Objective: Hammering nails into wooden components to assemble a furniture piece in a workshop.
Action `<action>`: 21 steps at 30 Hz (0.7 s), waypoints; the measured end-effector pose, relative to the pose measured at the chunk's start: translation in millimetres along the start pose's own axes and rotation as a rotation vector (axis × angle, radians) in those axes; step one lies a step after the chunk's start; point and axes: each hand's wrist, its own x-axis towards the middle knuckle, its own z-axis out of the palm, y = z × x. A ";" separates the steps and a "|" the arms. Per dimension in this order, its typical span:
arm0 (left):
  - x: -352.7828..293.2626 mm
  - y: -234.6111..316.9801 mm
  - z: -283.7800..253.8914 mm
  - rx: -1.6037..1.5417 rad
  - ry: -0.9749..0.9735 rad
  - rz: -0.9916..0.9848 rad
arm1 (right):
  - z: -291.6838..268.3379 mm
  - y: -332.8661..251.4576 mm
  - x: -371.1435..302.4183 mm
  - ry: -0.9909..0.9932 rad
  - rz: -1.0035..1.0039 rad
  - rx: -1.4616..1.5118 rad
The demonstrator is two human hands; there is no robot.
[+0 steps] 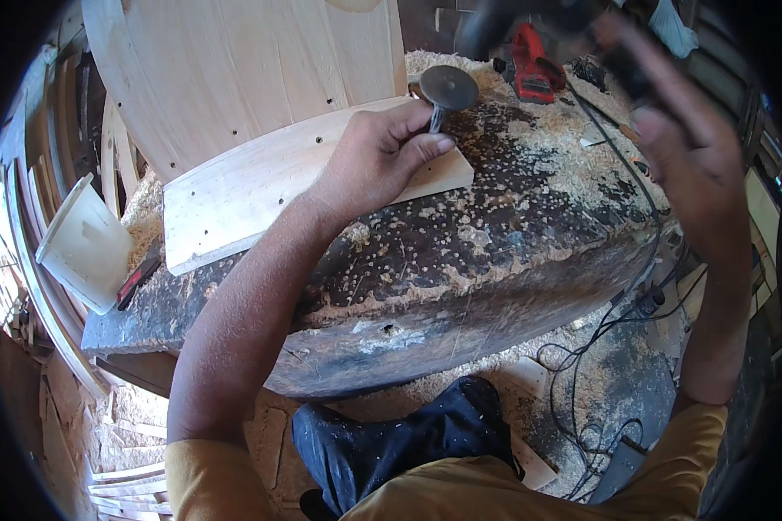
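Observation:
My left hand (378, 161) rests on the end of a pale wooden board (252, 187) dotted with small dark holes. Its thumb and fingers pinch the shank of a metal piece with a wide round grey head (449, 87), held upright at the board's right end. The lower tip of that piece is hidden by the hand. Raised at the upper right, my right hand (691, 169) is closed round a hammer (491, 26). Motion blurs the dark hammer, which is partly cut off by the top edge. The board lies on a dark, scarred wooden workbench (391, 260).
Behind the board stands a larger pale curved wood panel (243, 69). A red power tool (533, 69) sits among shavings at the back right. Its black cable (617, 143) crosses the bench. At left are a white bucket (82, 247) and a red-and-black tool (139, 280). Tangled cords (578, 417) lie on the floor.

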 end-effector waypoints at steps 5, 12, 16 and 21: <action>14.2 9.1 10.6 -0.058 -0.017 0.027 | -56.3 50.7 -12.0 0.147 -0.086 0.176; 0.2 14.2 -2.2 0.009 0.032 0.009 | -5.3 -21.9 0.0 -0.072 -0.007 0.236; -45.0 28.6 -3.0 0.055 -0.107 0.051 | -21.6 11.2 -54.0 0.193 0.321 0.574; -71.9 9.4 -39.3 -0.271 0.229 -0.125 | -27.3 24.9 -103.1 0.245 0.532 0.765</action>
